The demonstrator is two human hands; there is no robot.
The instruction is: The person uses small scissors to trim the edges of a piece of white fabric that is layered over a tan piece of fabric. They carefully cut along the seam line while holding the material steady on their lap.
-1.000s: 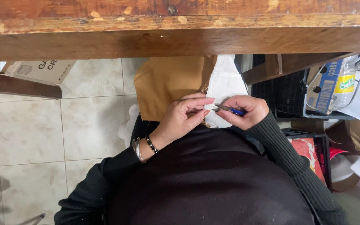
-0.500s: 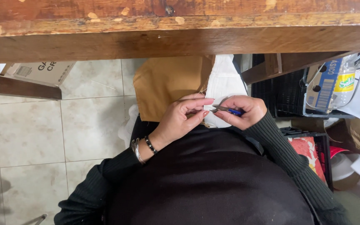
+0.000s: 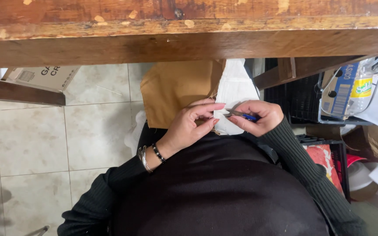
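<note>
White fabric (image 3: pixel 235 94) hangs below the wooden table (image 3: pixel 189 30) edge, beside tan fabric (image 3: pixel 176 89), down to the lap; left hand (image 3: pixel 191 124) pinches its lower edge with thumb and fingers. Right hand (image 3: pixel 257 117) grasps small blue-handled snips (image 3: pixel 241 115), blades touching the white fabric between both hands; tiled floor (image 3: pixel 31 140) lies underneath.

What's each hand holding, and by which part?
Right hand holds small blue-handled snips by the handle end, blades toward the left hand. Left hand pinches the white fabric at its lower edge with its fingers.
</note>
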